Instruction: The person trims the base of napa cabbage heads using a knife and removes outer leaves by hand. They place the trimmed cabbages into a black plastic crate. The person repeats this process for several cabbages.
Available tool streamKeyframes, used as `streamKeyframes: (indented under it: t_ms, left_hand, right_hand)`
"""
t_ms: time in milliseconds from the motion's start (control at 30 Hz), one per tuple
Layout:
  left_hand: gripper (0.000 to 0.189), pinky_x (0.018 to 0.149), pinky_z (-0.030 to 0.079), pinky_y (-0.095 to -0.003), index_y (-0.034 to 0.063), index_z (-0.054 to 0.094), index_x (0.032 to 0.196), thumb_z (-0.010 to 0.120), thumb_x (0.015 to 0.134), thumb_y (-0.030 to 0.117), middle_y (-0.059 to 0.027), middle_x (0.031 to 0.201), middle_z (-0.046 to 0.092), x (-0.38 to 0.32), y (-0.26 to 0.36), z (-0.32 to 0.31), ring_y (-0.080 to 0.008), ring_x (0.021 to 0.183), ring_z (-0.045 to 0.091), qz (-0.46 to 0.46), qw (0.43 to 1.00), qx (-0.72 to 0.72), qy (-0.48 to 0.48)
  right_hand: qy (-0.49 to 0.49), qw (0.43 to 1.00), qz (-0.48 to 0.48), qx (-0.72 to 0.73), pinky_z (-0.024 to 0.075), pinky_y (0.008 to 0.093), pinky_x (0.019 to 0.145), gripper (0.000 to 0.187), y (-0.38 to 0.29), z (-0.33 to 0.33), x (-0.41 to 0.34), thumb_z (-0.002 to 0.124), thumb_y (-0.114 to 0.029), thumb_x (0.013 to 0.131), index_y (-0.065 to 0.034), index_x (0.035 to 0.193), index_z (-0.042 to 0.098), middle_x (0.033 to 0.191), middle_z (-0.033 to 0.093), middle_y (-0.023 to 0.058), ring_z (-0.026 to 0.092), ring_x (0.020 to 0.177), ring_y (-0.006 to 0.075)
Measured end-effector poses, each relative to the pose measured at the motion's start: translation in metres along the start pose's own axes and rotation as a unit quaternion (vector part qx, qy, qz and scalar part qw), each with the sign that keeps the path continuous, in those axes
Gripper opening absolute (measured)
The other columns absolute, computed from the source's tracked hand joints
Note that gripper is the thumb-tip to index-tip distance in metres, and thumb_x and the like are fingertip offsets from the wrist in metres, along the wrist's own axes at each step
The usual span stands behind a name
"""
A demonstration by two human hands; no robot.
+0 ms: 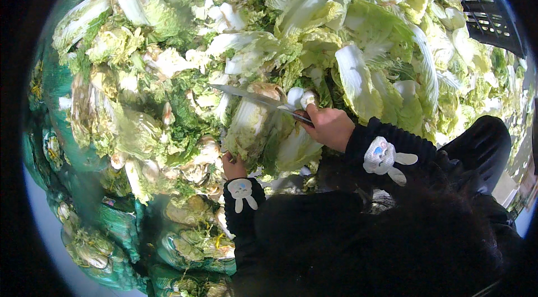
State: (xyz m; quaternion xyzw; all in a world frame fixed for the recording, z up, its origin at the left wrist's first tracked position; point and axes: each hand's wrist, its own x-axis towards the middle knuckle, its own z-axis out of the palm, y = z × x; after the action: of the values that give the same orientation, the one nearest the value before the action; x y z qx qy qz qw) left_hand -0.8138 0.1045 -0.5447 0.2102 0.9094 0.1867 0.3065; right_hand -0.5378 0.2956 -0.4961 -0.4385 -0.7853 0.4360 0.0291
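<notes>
My right hand (332, 127) grips the dark handle of a long kitchen knife (256, 97). Its blade points left and crosses over the root end of a napa cabbage (248, 122), whose base is browned. Whether the edge touches the cabbage cannot be told. At the lower, leafy end of that head is my left hand (234, 166), its fingertips on the leaves; part of the grip is hidden. A round white cabbage stub (309, 98) shows just beyond my right thumb. Looser green leaves (298, 150) lie right of the head, below the knife hand.
Loose napa cabbage leaves (357, 82) heap up ahead and to the right. Wilted whole heads (138, 3) lie at the far left. Green mesh sacks (119, 221) holding cabbages stand at lower left. A black plastic crate (483, 7) is at upper right, and my dark-clad knee (479, 150) juts out below it.
</notes>
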Motion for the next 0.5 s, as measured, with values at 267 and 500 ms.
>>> streamKeyframes:
  t_ms: [267,500]
  left_hand:
    - [0.034,0.069,0.046,-0.0334,-0.0018,0.05,0.101,0.064,0.075,0.013,-0.0148,0.095,0.057,-0.003,-0.001,0.006,-0.0239,0.081,0.058,0.003,1.0,0.007,0.028]
    - [0.031,0.068,0.046,-0.0342,0.0,0.051,0.096,0.065,0.071,0.012,-0.013,0.09,0.058,-0.004,0.004,0.006,-0.025,0.079,0.059,0.0,0.998,0.045,0.041]
  right_hand:
    - [0.002,0.998,-0.036,-0.045,0.0444,0.0395,0.046,0.039,-0.003,-0.011,-0.007,0.057,-0.039,0.079,-0.0032,0.086,0.044,0.056,0.055,0.013,0.057,0.053,0.0303]
    - [0.01,0.999,-0.034,-0.039,0.0441,0.0391,0.045,0.04,-0.006,-0.013,-0.003,0.052,-0.041,0.082,-0.0023,0.084,0.044,0.055,0.054,0.0133,0.057,0.052,0.0303]
